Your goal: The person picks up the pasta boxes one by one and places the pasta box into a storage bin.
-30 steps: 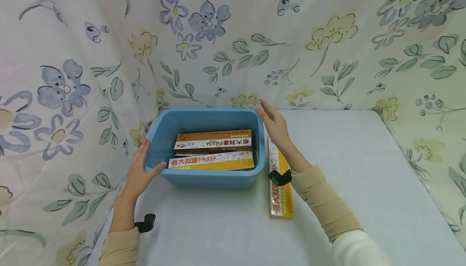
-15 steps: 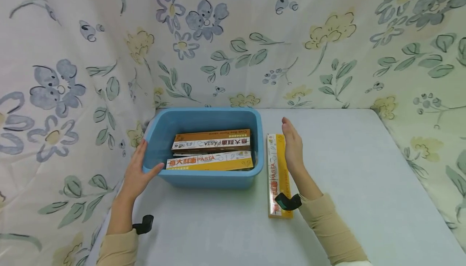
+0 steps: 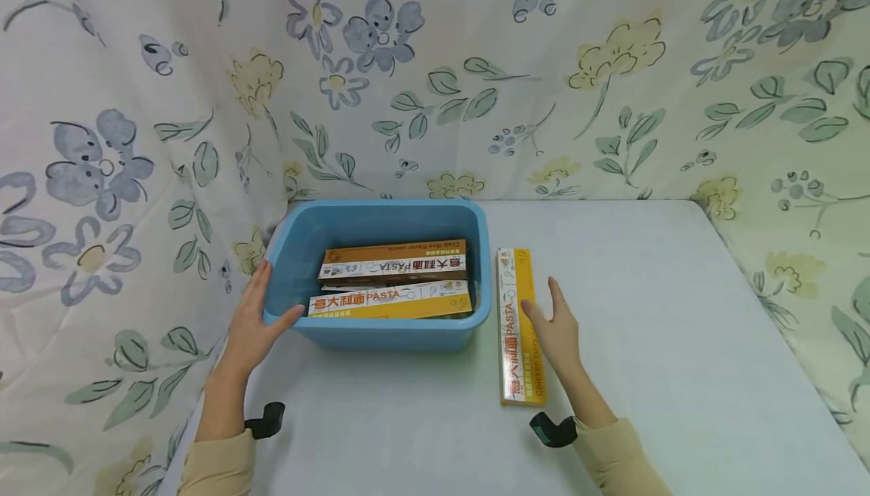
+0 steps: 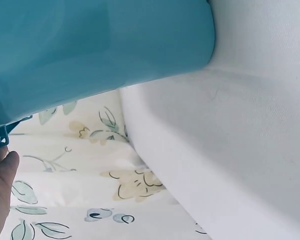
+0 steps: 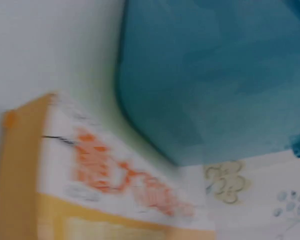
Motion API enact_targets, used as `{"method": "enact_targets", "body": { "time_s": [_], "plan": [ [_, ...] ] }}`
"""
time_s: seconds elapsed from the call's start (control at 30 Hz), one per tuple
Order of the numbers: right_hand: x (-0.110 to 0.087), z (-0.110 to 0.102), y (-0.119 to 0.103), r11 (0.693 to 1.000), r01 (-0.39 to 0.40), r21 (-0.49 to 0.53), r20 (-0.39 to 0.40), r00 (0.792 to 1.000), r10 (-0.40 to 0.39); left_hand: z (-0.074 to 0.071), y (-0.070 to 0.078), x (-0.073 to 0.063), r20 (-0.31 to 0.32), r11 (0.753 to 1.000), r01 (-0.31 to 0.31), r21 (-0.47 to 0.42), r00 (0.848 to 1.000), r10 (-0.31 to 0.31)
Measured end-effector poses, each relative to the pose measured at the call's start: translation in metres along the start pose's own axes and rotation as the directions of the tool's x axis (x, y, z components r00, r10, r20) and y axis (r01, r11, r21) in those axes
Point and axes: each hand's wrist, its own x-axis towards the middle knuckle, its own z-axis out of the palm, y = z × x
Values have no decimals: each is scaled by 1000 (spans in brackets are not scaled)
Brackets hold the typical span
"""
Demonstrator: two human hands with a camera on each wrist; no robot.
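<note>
A blue plastic bin (image 3: 401, 336) stands on the table, with several pasta boxes inside. Among them, a yellow-and-white pasta box (image 3: 435, 303) lies in front of a brown-and-white one (image 3: 394, 254). My left hand (image 3: 254, 326) rests at the bin's left rim, thumb spread from the fingers; in the left wrist view its fingertips (image 4: 9, 165) are by the rim. A yellow-and-white chicken curry pasta box (image 3: 522, 330) lies lengthwise on the table, right of the bin. Over its right edge hovers my right hand (image 3: 559, 334), thumb and fingers apart; whether it touches the box I cannot tell.
The white table (image 3: 680, 345) extends to the right of the loose box and in front of the bin. A floral curtain (image 3: 516, 103) hangs close behind the bin and along its left side.
My right hand has left the bin's right rim and come down and toward me, to the loose pasta box. The left hand stays at the bin's left rim.
</note>
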Motion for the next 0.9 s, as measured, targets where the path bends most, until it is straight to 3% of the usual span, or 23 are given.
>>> {"method": "enact_targets", "body": {
  "time_s": [0.4, 0.7, 0.9],
  "plan": [
    [-32, 30, 34, 960, -117, -254, 6, 992, 122, 1, -1, 1, -9, 1000, -4, 1, 1000, 4],
    [-47, 40, 46, 943, -171, -285, -7, 984, 176, 1, -3, 1, -2, 1000, 5, -5, 1000, -5],
    [-50, 46, 51, 938, -151, -312, -53, 989, 141, 3, -4, 1, -10, 1000, -7, 0, 1000, 7]
  ]
}}
